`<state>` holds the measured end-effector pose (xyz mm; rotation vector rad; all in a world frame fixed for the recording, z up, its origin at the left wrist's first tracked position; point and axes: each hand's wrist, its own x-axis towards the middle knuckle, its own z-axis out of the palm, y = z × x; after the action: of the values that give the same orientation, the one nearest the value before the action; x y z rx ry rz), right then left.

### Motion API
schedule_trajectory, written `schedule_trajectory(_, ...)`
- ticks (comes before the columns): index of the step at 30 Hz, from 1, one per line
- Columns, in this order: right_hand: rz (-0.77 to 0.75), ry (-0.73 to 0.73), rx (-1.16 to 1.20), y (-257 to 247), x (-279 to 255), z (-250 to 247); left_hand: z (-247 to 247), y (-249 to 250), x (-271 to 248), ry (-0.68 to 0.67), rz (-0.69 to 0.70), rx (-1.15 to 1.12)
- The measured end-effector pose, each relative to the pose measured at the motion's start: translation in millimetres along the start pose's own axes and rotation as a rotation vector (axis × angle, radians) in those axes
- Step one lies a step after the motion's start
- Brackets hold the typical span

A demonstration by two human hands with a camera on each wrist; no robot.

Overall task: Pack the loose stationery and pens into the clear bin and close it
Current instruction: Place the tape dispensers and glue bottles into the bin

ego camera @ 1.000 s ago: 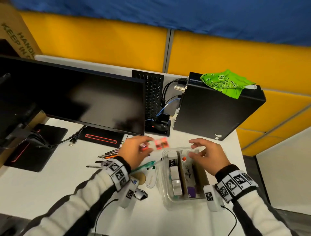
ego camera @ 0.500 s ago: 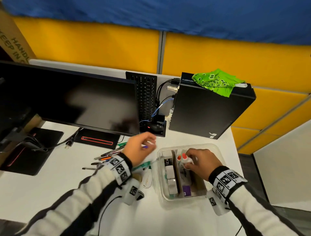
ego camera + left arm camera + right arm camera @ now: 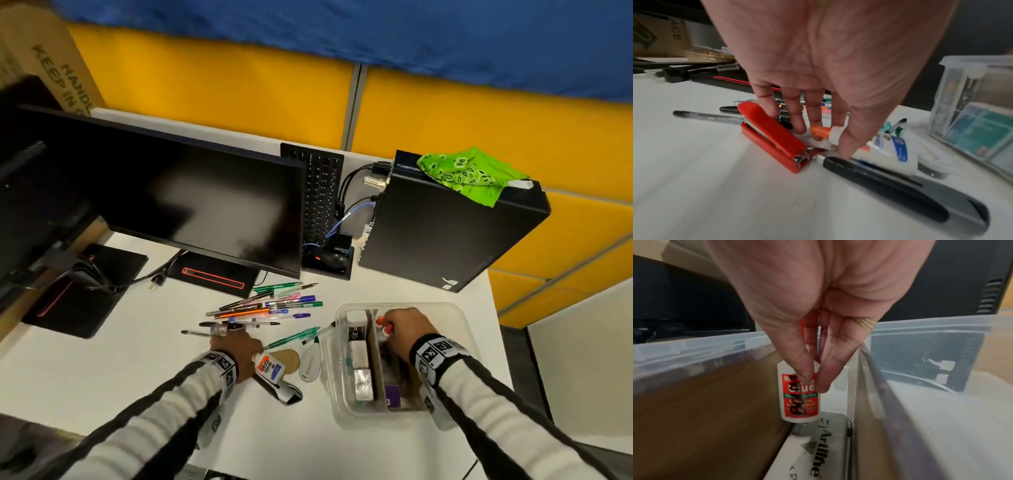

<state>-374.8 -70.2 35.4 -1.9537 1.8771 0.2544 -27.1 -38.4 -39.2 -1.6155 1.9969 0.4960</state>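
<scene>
The packing looks partly done. The clear bin (image 3: 459,317) stands open on the white desk (image 3: 102,359), already holding small boxes beside a brown divider (image 3: 705,394) and an Artline marker box (image 3: 818,451) at the bottom. No lid shows in any view.

The right hand (image 3: 407,329) is inside the bin, thumb and fingers pinching a small red-labelled glue bottle (image 3: 800,392) upright just above the marker box; it is not yet let go.

The left hand (image 3: 818,65) reaches down among loose items, fingers spread and touching the orange-capped glue bottle (image 3: 879,151), with a red stapler (image 3: 772,138) just beside them and a black-and-grey stapler (image 3: 910,191) nearer the wrist. Whether it has a firm grip cannot be told.

Much is left: a scatter of pens (image 3: 267,308) lies near the monitor base, and both staplers, the glue and a few small pieces remain outside. Closing comes last.
</scene>
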Motion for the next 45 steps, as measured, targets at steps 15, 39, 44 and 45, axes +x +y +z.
schedule_trajectory(15, 0.016, 0.208, 0.329, 30.6, -19.4, -20.1, -126.5, 6.8, -43.9, 0.431, 0.263, -0.388)
schedule_trajectory(39, -0.009, -0.032, 0.014, -12.6, -31.6, 0.6, -38.4, -22.1, -40.8, 0.163, 0.016, -0.355)
schedule_trajectory(44, -0.022, -0.036, -0.008, -19.9, -22.9, -0.7, 8.5, -28.0, -44.2, 0.125, 0.082, -0.398)
schedule_trajectory(45, -0.009, -0.04, -0.005, -19.8, -20.3, -1.4, 11.6, -23.8, -43.2, 0.122, 0.099, -0.409)
